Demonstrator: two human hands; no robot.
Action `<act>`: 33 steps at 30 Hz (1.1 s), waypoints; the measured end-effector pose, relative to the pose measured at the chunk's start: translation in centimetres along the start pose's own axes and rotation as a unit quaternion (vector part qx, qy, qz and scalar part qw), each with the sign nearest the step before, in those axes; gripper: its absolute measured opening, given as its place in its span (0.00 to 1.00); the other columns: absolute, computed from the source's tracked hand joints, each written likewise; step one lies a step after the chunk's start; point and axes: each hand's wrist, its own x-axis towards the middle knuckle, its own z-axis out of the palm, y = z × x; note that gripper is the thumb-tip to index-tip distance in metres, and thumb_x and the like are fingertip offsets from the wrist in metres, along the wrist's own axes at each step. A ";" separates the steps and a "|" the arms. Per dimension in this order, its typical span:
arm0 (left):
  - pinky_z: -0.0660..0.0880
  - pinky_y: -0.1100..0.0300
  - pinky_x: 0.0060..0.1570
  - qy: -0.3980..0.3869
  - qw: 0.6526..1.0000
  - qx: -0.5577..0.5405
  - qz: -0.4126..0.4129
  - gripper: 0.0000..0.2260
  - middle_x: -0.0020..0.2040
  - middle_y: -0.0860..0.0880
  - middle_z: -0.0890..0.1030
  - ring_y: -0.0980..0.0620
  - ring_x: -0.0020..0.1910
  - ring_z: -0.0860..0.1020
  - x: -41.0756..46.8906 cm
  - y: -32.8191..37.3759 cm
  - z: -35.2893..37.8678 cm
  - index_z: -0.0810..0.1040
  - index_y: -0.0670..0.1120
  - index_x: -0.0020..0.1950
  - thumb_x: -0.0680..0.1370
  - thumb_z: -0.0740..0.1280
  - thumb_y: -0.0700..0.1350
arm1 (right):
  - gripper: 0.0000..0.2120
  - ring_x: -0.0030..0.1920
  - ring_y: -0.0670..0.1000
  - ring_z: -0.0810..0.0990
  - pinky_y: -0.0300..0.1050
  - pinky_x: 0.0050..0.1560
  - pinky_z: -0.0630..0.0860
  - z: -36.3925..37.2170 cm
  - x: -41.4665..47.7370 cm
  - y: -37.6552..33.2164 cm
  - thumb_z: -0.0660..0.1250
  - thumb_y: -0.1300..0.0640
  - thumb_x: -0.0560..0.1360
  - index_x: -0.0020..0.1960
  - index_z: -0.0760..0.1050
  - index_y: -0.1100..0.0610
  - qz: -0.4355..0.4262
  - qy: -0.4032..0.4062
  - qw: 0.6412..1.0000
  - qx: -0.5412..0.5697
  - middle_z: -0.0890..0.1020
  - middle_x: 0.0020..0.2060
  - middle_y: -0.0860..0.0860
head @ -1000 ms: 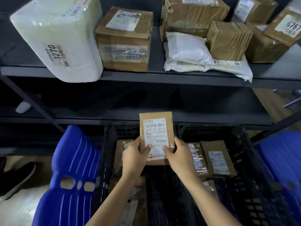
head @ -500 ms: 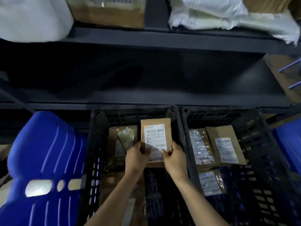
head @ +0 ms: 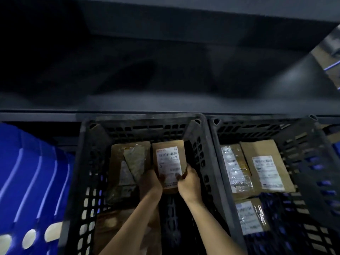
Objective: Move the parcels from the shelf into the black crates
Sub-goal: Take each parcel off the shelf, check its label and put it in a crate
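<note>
One labelled parcel (head: 168,162) | left hand (head: 150,183), right hand (head: 189,183) pinch its near end | I see it inside left crate (head: 86,153)

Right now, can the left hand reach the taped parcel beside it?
Probably yes, once freed: the left hand holds the labelled parcel, and the taped parcel lies right beside it, uncovered, in the same crate.

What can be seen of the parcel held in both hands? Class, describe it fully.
The parcel is a flat brown packet that looks like cardboard, with a white barcode label facing the camera. It is low inside the left crate, near its right wall and beside a taped parcel. The left hand and right hand grip its near end.
</note>
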 end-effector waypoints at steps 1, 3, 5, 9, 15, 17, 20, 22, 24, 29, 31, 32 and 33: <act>0.71 0.60 0.44 -0.001 1.000 0.009 0.000 0.06 0.56 0.43 0.79 0.47 0.54 0.77 0.3 -0.2 0.4 0.74 0.44 0.53 0.81 0.61 0.45 | 0.16 0.58 0.54 0.78 0.42 0.53 0.75 0.3 0.4 0.3 0.66 0.59 0.77 0.63 0.72 0.57 0.006 -0.001 1.000 0.011 0.78 0.58 0.54; 0.74 0.56 0.50 -0.002 1.000 0.020 0.014 0.10 0.58 0.41 0.79 0.44 0.57 0.78 0.8 -0.4 1.0 0.76 0.42 0.58 0.79 0.63 0.44 | 0.18 0.58 0.54 0.78 0.43 0.56 0.76 0.7 1.0 0.8 0.66 0.59 0.77 0.66 0.71 0.57 0.014 -0.001 1.000 0.023 0.79 0.59 0.54; 0.74 0.56 0.55 -0.012 0.999 0.028 0.027 0.17 0.62 0.42 0.78 0.44 0.60 0.77 1.2 -0.1 1.6 0.75 0.42 0.64 0.77 0.67 0.46 | 0.19 0.59 0.54 0.78 0.41 0.55 0.75 1.2 1.7 1.2 0.66 0.60 0.76 0.66 0.71 0.57 0.008 -0.002 1.000 0.024 0.79 0.59 0.55; 0.65 0.55 0.68 -0.046 0.991 0.121 0.028 0.27 0.73 0.42 0.68 0.45 0.71 0.68 1.5 0.7 2.5 0.59 0.40 0.76 0.79 0.60 0.47 | 0.19 0.57 0.54 0.79 0.34 0.47 0.70 1.9 2.6 1.6 0.66 0.64 0.75 0.66 0.72 0.59 0.006 -0.004 0.999 0.040 0.80 0.58 0.56; 0.47 0.56 0.74 -0.014 0.990 0.128 0.060 0.41 0.79 0.43 0.48 0.46 0.77 0.50 1.4 1.0 3.5 0.40 0.40 0.77 0.78 0.59 0.60 | 0.24 0.63 0.55 0.75 0.38 0.58 0.71 2.4 3.2 1.9 0.66 0.65 0.75 0.70 0.67 0.61 -0.011 0.007 0.999 0.030 0.76 0.63 0.57; 0.48 0.56 0.73 -0.008 0.992 0.117 0.051 0.41 0.79 0.44 0.45 0.47 0.77 0.49 1.2 1.2 3.2 0.40 0.43 0.78 0.77 0.60 0.60 | 0.26 0.69 0.55 0.69 0.38 0.66 0.65 2.3 2.8 1.5 0.63 0.64 0.77 0.73 0.61 0.60 -0.035 0.005 0.999 0.008 0.70 0.69 0.56; 0.62 0.67 0.68 -0.042 0.991 0.060 0.112 0.34 0.78 0.44 0.53 0.52 0.72 0.62 0.2 1.5 2.0 0.48 0.43 0.78 0.79 0.61 0.54 | 0.24 0.73 0.50 0.63 0.47 0.73 0.60 1.8 2.0 1.2 0.57 0.55 0.81 0.76 0.57 0.53 -0.069 -0.007 0.996 -0.047 0.63 0.74 0.51; 0.65 0.69 0.65 -0.020 0.983 0.082 0.164 0.30 0.76 0.44 0.59 0.53 0.69 0.65 -0.6 1.7 0.4 0.52 0.43 0.78 0.80 0.61 0.49 | 0.24 0.75 0.51 0.58 0.46 0.74 0.57 1.1 1.5 0.6 0.54 0.57 0.82 0.77 0.53 0.56 -0.104 -0.022 0.983 -0.147 0.59 0.75 0.52; 0.58 0.58 0.73 0.041 0.963 0.199 0.180 0.29 0.78 0.45 0.54 0.49 0.75 0.58 -1.3 1.5 -1.6 0.48 0.45 0.78 0.80 0.56 0.49 | 0.25 0.77 0.52 0.51 0.44 0.75 0.50 0.4 0.9 -0.2 0.50 0.61 0.83 0.78 0.48 0.58 -0.138 -0.035 0.959 -0.243 0.54 0.77 0.55; 0.50 0.52 0.74 0.033 0.890 0.376 0.254 0.29 0.79 0.45 0.50 0.47 0.77 0.51 -3.8 0.9 -6.1 0.43 0.42 0.78 0.80 0.53 0.45 | 0.34 0.77 0.58 0.45 0.50 0.75 0.41 -2.4 -2.1 -3.3 0.54 0.69 0.76 0.77 0.42 0.62 -0.260 -0.064 0.882 -0.388 0.47 0.77 0.59; 0.56 0.52 0.73 0.040 0.888 0.384 0.250 0.31 0.79 0.47 0.52 0.48 0.77 0.52 -5.0 1.5 -8.6 0.43 0.44 0.78 0.80 0.55 0.48 | 0.36 0.77 0.57 0.45 0.50 0.75 0.39 -4.0 -3.5 -4.6 0.58 0.65 0.75 0.77 0.42 0.62 -0.297 -0.072 0.859 -0.411 0.47 0.77 0.59; 0.57 0.52 0.73 0.048 0.885 0.385 0.258 0.32 0.79 0.47 0.52 0.48 0.77 0.52 -5.7 1.9 -9.8 0.44 0.44 0.78 0.80 0.56 0.50 | 0.37 0.77 0.57 0.46 0.50 0.75 0.39 -4.9 -4.1 -5.3 0.59 0.63 0.75 0.77 0.42 0.62 -0.315 -0.071 0.848 -0.420 0.48 0.77 0.58; 0.54 0.52 0.74 0.055 0.878 0.391 0.269 0.32 0.79 0.46 0.52 0.47 0.78 0.51 -6.5 2.4 -11.1 0.44 0.43 0.78 0.80 0.55 0.52 | 0.36 0.77 0.57 0.46 0.51 0.76 0.39 -5.8 -4.8 -6.1 0.59 0.61 0.76 0.77 0.43 0.62 -0.331 -0.067 0.839 -0.426 0.49 0.77 0.58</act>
